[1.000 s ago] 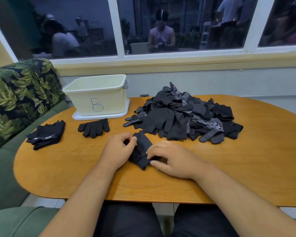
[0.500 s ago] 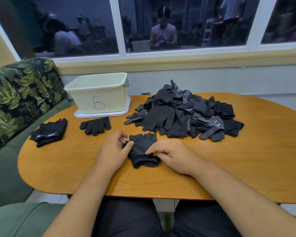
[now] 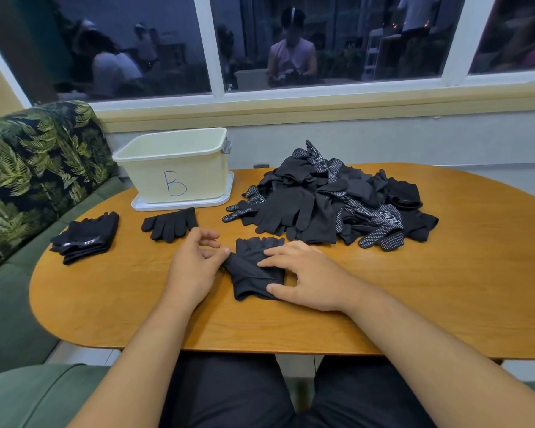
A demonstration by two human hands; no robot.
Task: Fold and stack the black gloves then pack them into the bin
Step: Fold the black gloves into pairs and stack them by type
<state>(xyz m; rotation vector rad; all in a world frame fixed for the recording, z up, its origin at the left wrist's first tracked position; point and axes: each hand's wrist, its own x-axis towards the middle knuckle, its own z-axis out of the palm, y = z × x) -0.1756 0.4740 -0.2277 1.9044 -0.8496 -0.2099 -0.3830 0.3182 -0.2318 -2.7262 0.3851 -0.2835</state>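
Note:
A black glove [image 3: 254, 267] lies folded on the wooden table [image 3: 414, 291] in front of me. My left hand [image 3: 195, 264] pinches its left edge between thumb and forefinger. My right hand [image 3: 306, 273] rests on its right side, fingers pressing the fabric and thumb at its lower edge. Behind it is a big pile of black gloves [image 3: 328, 202], some with white dots. A flat glove [image 3: 170, 223] and a stack of folded gloves [image 3: 87, 237] lie to the left. The cream bin [image 3: 173, 168] marked B stands at the back left on a white lid.
A leaf-patterned sofa [image 3: 34, 168] with green cushions runs along the table's left side. A wall and a window [image 3: 291, 44] with reflections stand behind the table. My lap sits under the near table edge.
The glove has been turned from slanted to squarer with its fingers pointing away. Both hands shifted with it; the left thumb and forefinger now pinch its left edge.

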